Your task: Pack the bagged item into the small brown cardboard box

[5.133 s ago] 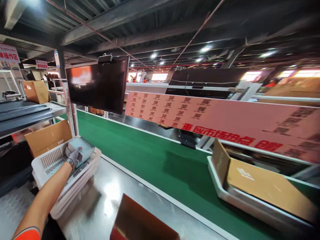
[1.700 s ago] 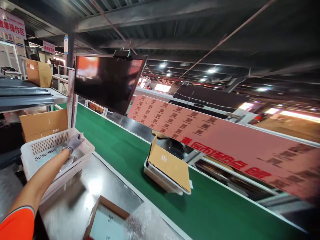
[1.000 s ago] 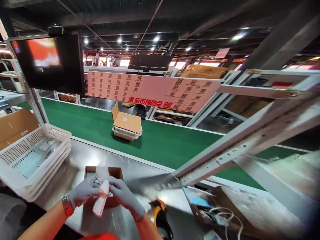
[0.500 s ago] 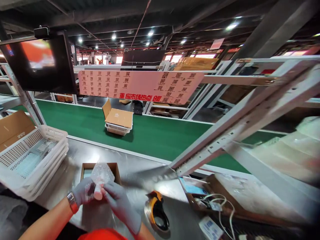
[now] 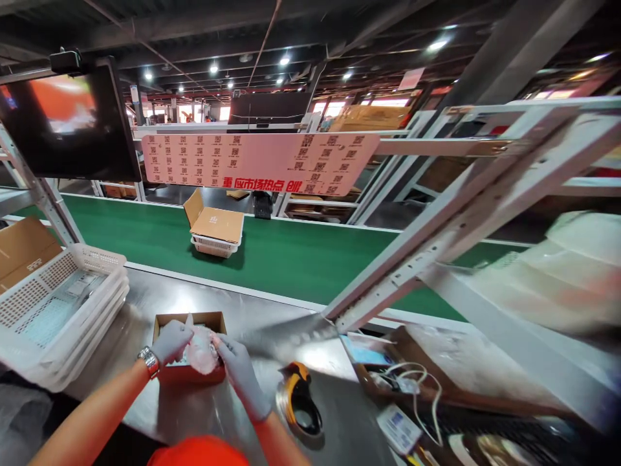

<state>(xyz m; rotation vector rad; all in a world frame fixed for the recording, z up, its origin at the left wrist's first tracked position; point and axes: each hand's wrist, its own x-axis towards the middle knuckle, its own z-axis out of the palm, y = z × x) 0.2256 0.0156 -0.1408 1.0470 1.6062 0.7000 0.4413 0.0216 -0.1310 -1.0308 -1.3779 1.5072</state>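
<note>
**Both hands holding a wrapped item over the open carton**

The left hand (image 5: pixel 173 340) and the right hand (image 5: pixel 236 362), both gloved, are closing their grips on a bubble-wrapped item (image 5: pixel 200 349) from opposite sides. The fingers are clamping on the wrap itself, not on what it covers; the contents are not discernible. The item is sitting at the front edge of a small open carton (image 5: pixel 189 323), partly over the carton's near wall.

The carton is resting on the steel worktop (image 5: pixel 145 304), near its front edge and directly ahead of the person. A tape dispenser (image 5: pixel 298 404) is lying just beside the right wrist. Stacked white baskets (image 5: pixel 63 310) are occupying the worktop's left end. Along the worktop's far edge a green conveyor (image 5: pixel 301 259) is carrying a basket with a cardboard box (image 5: pixel 216 226).

Risks, as judged from this position:
- The wrap is loose and slick, so the item may be slipping inside it if the grips are pinching only film.
- The carton is light and unsecured, so pressing down on its near wall may be tipping or sliding it.
- The right forearm is passing close to the tape dispenser and may be knocking it.
</note>
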